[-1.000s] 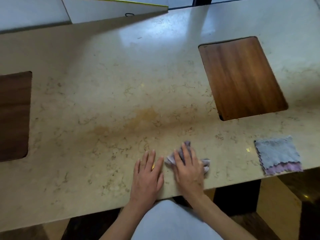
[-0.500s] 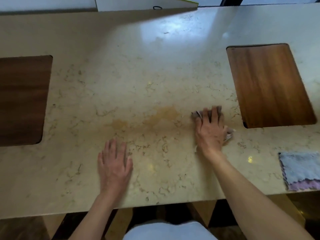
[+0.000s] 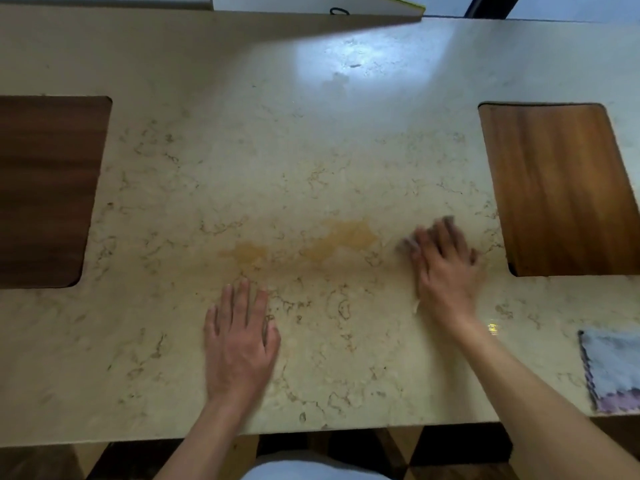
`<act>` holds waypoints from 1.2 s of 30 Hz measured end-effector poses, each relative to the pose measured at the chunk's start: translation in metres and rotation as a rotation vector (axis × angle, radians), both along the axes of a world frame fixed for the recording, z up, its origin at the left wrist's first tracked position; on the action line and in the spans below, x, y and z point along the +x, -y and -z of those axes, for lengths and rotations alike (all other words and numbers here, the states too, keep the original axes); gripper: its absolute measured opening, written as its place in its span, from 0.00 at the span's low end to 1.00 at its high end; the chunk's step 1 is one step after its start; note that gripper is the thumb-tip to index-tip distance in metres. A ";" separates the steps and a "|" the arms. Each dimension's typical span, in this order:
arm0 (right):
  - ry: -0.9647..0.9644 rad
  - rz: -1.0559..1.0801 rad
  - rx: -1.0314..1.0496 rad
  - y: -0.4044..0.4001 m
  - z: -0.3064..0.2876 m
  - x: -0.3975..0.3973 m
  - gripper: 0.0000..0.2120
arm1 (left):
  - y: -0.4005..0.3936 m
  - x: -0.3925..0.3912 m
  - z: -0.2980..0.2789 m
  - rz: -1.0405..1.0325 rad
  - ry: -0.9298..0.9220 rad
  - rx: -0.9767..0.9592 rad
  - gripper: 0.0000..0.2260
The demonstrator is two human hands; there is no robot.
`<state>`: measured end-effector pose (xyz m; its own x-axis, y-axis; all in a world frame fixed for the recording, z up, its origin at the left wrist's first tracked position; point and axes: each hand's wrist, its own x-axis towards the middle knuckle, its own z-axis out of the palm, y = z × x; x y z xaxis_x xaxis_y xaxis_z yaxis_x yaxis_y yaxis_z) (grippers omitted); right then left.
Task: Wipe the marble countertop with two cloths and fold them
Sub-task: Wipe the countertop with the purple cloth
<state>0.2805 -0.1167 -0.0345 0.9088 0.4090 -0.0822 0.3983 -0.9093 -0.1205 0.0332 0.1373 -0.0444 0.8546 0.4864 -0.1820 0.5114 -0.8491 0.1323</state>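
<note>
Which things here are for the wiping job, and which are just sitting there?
For the job:
marble counter
cloth under the right hand
right hand
folded cloth at the right edge
orange stain

Just there:
left hand, resting flat
wooden panels
white board at the back

- The small grey wiping cloth (image 3: 408,244) is almost wholly hidden under the motion-blurred right hand (image 3: 445,271).
- The grey cloth with pink scalloped border (image 3: 611,368) is cut by the right edge.
- The dark wooden inset panel (image 3: 48,192) in the bench runs past the left edge.
</note>
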 end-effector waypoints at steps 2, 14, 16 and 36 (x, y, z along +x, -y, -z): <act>-0.052 0.225 0.025 -0.028 -0.005 0.029 0.28 | 0.000 0.001 0.000 0.002 0.004 -0.002 0.28; -0.015 -0.654 0.182 -0.060 0.001 -0.119 0.23 | -0.002 0.002 -0.001 0.020 0.035 -0.006 0.29; 0.085 -0.611 0.136 -0.040 0.007 -0.073 0.21 | -0.001 0.001 -0.002 0.015 0.032 -0.007 0.29; 0.016 -0.619 0.089 -0.044 0.007 -0.056 0.23 | -0.011 -0.004 -0.010 -0.028 0.201 -0.170 0.24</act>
<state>0.2245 -0.0732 -0.0418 0.5019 0.8649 -0.0120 0.8505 -0.4960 -0.1751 0.0291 0.1482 -0.0342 0.8686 0.4871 -0.0906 0.4831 -0.7921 0.3731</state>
